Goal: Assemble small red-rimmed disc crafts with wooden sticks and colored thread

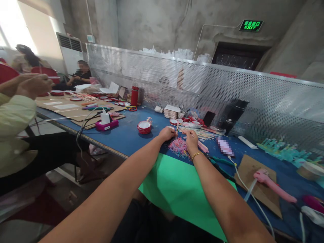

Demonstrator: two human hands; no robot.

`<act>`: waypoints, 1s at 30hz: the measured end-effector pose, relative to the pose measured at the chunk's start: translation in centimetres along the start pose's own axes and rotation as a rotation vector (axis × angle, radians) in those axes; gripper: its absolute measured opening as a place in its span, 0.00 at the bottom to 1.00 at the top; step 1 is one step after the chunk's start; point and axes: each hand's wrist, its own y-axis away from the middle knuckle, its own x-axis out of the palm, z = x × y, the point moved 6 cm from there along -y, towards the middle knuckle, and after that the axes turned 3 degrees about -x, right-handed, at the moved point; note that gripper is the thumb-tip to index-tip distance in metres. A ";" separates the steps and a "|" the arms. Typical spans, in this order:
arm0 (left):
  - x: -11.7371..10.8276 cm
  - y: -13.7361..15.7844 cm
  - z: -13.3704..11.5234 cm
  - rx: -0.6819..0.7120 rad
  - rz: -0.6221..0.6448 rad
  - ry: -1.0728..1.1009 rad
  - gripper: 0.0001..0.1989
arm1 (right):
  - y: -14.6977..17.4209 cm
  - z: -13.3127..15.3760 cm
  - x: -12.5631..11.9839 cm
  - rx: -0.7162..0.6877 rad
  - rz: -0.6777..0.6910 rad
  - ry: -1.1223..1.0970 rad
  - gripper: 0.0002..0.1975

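And there, between the left hand (pixel 168 133) and the right hand (pixel 191 139), a pale sliver (pixel 177 128) was too small to identify! The right forearm (pixel 215 182) hid part of the green sheet (pixel 174 185); a lilac object (pixel 225 147) blurred into squares; far left, the view's edge cut off a co-worker's sleeve (pixel 17 116).

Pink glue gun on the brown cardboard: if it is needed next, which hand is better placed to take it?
The right hand, I judge. The pink glue gun lies on the brown cardboard on that hand's side; the left hand is farther and would likely cross the right arm.
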 end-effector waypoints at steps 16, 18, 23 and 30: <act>0.0 0.2 -0.1 -0.021 0.005 -0.019 0.13 | 0.1 0.1 0.5 -0.012 0.060 0.014 0.11; -0.1 0.2 -0.2 -0.013 0.004 -0.022 0.13 | 0.2 0.2 0.6 -0.018 0.070 0.017 0.12; -0.2 0.3 -0.4 -0.005 0.004 -0.025 0.13 | 0.0 0.3 0.1 -0.025 0.009 0.019 0.11; -0.2 0.3 -0.4 -0.014 -0.001 -0.034 0.13 | 0.0 0.2 0.5 -0.020 0.055 0.028 0.12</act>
